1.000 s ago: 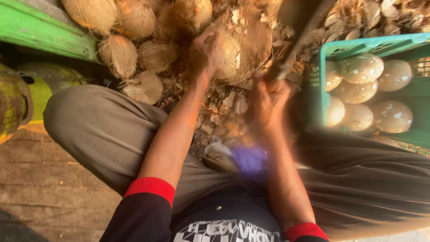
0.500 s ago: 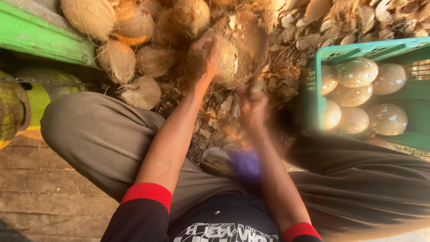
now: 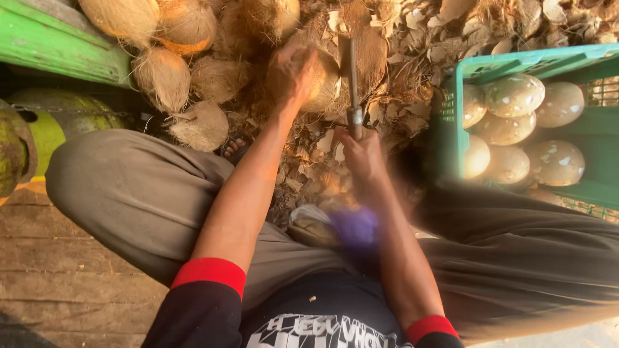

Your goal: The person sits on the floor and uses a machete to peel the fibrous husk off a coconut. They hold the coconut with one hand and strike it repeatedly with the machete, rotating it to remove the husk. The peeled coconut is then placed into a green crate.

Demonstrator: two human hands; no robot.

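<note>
The right hand [image 3: 364,154] has come down since half a second ago, its blade [image 3: 351,74] now on the husked coconut [image 3: 329,71].
Right hand clamped on the blade's handle; left hand [image 3: 293,71] grips the coconut, just ahead of the knees, beside the green crate [image 3: 451,96].

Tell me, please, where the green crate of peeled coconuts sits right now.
In the head view, the green crate sits at the upper right, beside the person's right knee, right of the right hand gripping the blade.
</note>
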